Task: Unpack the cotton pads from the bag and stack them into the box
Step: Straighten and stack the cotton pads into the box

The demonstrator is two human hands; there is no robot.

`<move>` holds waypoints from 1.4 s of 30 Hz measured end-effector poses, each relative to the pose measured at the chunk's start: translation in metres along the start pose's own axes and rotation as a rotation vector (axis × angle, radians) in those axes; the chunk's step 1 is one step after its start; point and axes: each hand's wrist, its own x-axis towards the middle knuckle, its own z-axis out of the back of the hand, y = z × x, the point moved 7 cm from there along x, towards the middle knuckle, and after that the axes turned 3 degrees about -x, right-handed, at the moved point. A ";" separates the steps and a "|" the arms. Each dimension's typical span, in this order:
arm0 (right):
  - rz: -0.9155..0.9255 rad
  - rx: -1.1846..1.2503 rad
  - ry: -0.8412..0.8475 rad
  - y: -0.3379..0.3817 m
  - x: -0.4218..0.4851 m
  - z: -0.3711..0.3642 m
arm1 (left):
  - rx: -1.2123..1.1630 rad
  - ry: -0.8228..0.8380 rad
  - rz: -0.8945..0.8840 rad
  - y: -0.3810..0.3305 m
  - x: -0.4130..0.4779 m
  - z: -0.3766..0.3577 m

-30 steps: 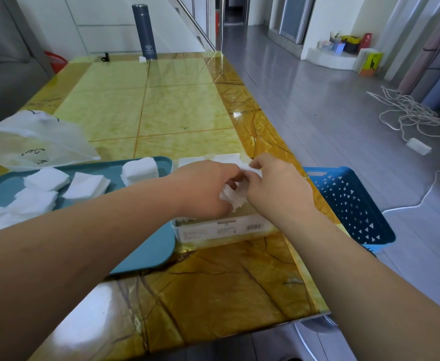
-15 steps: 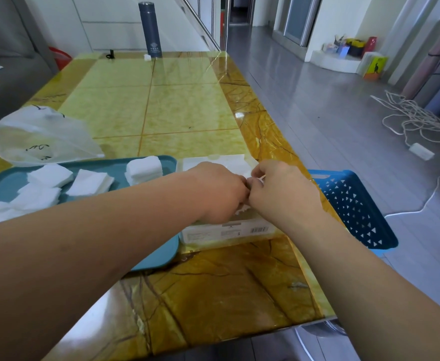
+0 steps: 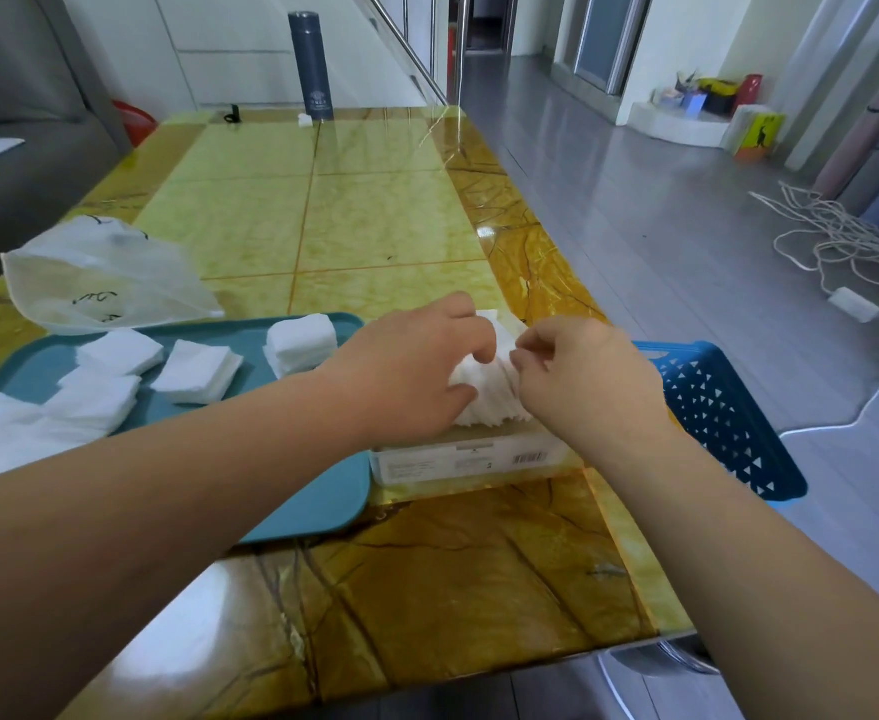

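Observation:
A clear box (image 3: pixel 471 459) with a barcode label stands on the table beside a teal tray (image 3: pixel 317 491). A stack of white cotton pads (image 3: pixel 489 397) stands on edge inside the box. My left hand (image 3: pixel 411 371) presses on the stack from the left, thumb and fingers around it. My right hand (image 3: pixel 582 376) hovers just to the right of the pads, fingers curled, thumb and forefinger close together. More cotton pads (image 3: pixel 299 343) lie in small piles on the tray. The empty plastic bag (image 3: pixel 99 278) lies behind the tray.
A blue perforated basket (image 3: pixel 723 418) sits off the table's right edge. A dark flask (image 3: pixel 312 65) stands at the table's far end. A grey sofa (image 3: pixel 21 163) is on the left. White cable (image 3: pixel 832 236) lies on the floor to the right.
My hands were pinched together over the box. They have moved apart, and the stack of pads between them now shows. The view has shifted slightly.

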 end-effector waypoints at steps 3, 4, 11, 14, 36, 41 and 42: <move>0.013 0.084 -0.085 -0.001 -0.003 0.014 | -0.029 0.006 0.057 -0.004 -0.006 -0.001; 0.029 0.112 -0.094 0.000 -0.004 0.017 | -0.045 0.026 0.078 -0.006 -0.006 -0.006; 0.133 0.180 0.161 0.023 -0.014 -0.003 | -0.104 0.155 0.166 -0.009 -0.001 -0.020; 0.117 0.133 0.177 0.024 -0.011 -0.009 | -0.086 0.188 0.161 -0.011 -0.001 -0.023; 0.112 -0.100 0.256 0.071 -0.027 -0.003 | -0.098 -0.156 0.027 0.022 -0.089 0.016; 0.284 0.266 0.142 0.145 -0.053 -0.011 | -0.111 -0.174 0.182 0.068 -0.135 0.022; 0.306 0.323 0.169 0.160 -0.057 -0.024 | -0.108 -0.174 0.232 0.082 -0.145 0.022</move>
